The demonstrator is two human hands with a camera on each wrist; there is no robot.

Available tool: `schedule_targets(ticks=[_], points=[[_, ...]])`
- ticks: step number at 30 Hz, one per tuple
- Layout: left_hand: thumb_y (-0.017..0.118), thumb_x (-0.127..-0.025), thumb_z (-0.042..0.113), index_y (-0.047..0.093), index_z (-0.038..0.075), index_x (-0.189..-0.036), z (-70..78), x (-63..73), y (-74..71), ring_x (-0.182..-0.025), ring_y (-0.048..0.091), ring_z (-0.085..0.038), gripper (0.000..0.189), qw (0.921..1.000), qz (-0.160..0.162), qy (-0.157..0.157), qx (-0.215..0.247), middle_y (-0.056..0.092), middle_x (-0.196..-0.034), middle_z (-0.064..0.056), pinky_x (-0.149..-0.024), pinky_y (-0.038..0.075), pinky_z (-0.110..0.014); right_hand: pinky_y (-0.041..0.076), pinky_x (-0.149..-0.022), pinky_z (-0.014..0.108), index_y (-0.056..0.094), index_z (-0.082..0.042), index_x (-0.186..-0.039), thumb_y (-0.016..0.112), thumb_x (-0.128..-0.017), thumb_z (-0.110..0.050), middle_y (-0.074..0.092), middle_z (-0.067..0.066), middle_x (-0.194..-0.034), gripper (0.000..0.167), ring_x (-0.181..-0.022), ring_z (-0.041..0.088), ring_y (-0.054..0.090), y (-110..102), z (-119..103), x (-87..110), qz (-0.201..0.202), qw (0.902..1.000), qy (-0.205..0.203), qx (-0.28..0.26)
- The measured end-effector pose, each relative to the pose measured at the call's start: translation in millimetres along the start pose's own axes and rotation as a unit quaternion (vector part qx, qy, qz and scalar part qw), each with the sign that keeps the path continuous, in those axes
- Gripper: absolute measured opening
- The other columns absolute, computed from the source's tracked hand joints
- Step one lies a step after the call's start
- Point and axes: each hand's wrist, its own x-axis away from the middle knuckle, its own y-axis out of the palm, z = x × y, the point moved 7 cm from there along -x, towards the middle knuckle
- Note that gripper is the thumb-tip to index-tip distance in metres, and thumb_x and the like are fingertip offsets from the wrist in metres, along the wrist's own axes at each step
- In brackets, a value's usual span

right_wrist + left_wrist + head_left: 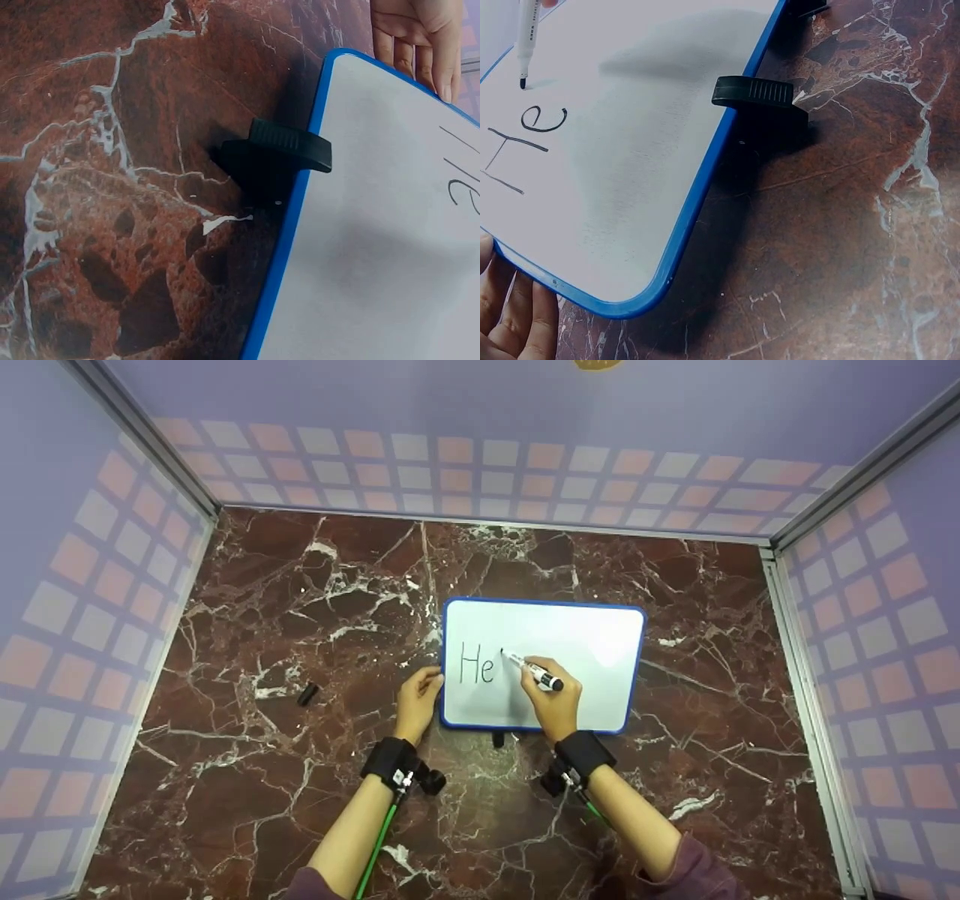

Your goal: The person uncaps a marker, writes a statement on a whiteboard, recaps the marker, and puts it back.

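A blue-rimmed whiteboard bears the handwritten black letters "He". My right hand grips a white-and-black marker, its dark tip at the board just right of the "e"; the left wrist view also has this marker, tip down by the letters. At the board's left edge, my left hand holds the rim, thumb at the edge and fingers reaching under it, as the right wrist view shows the same hand. A black clip sits on the board's near edge.
A small black marker cap lies on the dark red marbled tabletop, left of the board. Panels with pink and white squares stand at the back and both sides. Each wrist wears a black camera band, and a green cable runs along the left forearm.
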Motion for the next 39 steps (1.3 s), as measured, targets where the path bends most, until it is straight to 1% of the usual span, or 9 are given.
schedule_targets(ticks=[8,15,17,21,23,27,30,34,39], points=[[0.052,-0.093,0.01,0.059,-0.007,-0.112,1.1,-0.2,0.5,-0.103,0.06,-0.035,0.027,0.9996,-0.002,-0.018,0.02,0.063,-0.107,-0.027,-0.091,0.05,-0.042,0.046,-0.056,0.011,0.068,0.007,-0.083,0.066,-0.075,0.007,0.069,0.018,-0.074,0.009,-0.062,0.005,0.057,2.8,4.9,10.5,-0.014,0.9999,-0.002,-0.008],[0.05,-0.093,0.005,0.058,-0.01,-0.111,35.3,13.7,-4.3,-0.101,0.06,-0.037,0.025,0.9999,-0.005,-0.014,0.002,0.063,-0.106,-0.029,-0.088,0.051,-0.039,0.046,-0.054,0.013,0.068,0.006,-0.08,0.066,-0.073,0.008,0.069,0.017,-0.071,0.008,-0.059,0.007,0.057,4.2,5.4,20.1,-0.026,0.9996,-0.011,0.001],[0.051,-0.093,0.006,0.059,-0.01,-0.11,30.8,11.6,-4.1,-0.1,0.061,-0.036,0.025,0.9999,-0.002,-0.014,0.001,0.063,-0.105,-0.028,-0.087,0.052,-0.036,0.045,-0.054,0.012,0.068,0.006,-0.079,0.066,-0.072,0.008,0.069,0.016,-0.069,0.008,-0.059,0.006,0.056,4.8,7.0,22.6,-0.03,0.9995,-0.009,0.003],[0.053,-0.093,0.012,0.061,-0.006,-0.109,8.8,3.1,-1.7,-0.097,0.062,-0.031,0.025,1.0,0.005,-0.004,0.005,0.065,-0.103,-0.024,-0.085,0.052,-0.034,0.045,-0.054,0.012,0.068,0.006,-0.077,0.066,-0.071,0.009,0.068,0.015,-0.068,0.007,-0.058,0.006,0.056,5.5,7.3,25.6,-0.034,0.9993,-0.015,0.005],[0.055,-0.092,0.019,0.063,-0.002,-0.107,-2.4,-0.8,-1.0,-0.093,0.063,-0.026,0.027,0.9996,0.011,0.017,0.02,0.067,-0.099,-0.019,-0.084,0.052,-0.032,0.045,-0.054,0.012,0.068,0.006,-0.077,0.066,-0.071,0.009,0.068,0.015,-0.068,0.007,-0.058,0.006,0.057,5.4,7.0,26.3,-0.035,0.9992,-0.018,0.004],[0.056,-0.092,0.025,0.064,0.0,-0.106,-4.9,-0.9,-1.2,-0.094,0.063,-0.025,0.03,0.9991,0.007,0.031,0.027,0.067,-0.099,-0.018,-0.085,0.051,-0.034,0.045,-0.054,0.013,0.068,0.006,-0.077,0.066,-0.071,0.009,0.068,0.015,-0.067,0.007,-0.057,0.008,0.056,4.1,6.3,26.6,-0.036,0.9991,-0.018,0.009],[0.054,-0.093,0.019,0.061,-0.002,-0.11,-4.3,-0.7,-0.4,-0.1,0.061,-0.031,0.028,0.9999,-0.002,0.01,0.013,0.065,-0.105,-0.022,-0.09,0.049,-0.04,0.045,-0.052,0.015,0.068,0.006,-0.077,0.066,-0.072,0.009,0.068,0.015,-0.067,0.007,-0.056,0.007,0.055,2.7,5.9,26.5,-0.035,0.9991,-0.018,0.015],[0.052,-0.093,0.012,0.06,-0.003,-0.112,-3.4,-1.6,0.2,-0.103,0.061,-0.032,0.026,0.9999,-0.003,-0.01,-0.002,0.064,-0.107,-0.023,-0.091,0.05,-0.039,0.045,-0.052,0.014,0.067,0.007,-0.077,0.065,-0.072,0.009,0.068,0.017,-0.068,0.006,-0.058,0.001,0.054,-0.4,5.8,23.9,-0.026,0.9996,-0.009,0.008],[0.054,-0.093,0.012,0.061,-0.003,-0.111,-2.3,-1.4,0.0,-0.102,0.062,-0.031,0.025,0.9999,0.001,-0.013,-0.001,0.065,-0.105,-0.023,-0.091,0.051,-0.038,0.044,-0.053,0.01,0.066,0.009,-0.077,0.063,-0.073,0.01,0.067,0.021,-0.068,0.006,-0.06,-0.006,0.051,-8.8,6.8,16.0,0.014,0.9994,0.022,-0.024]])
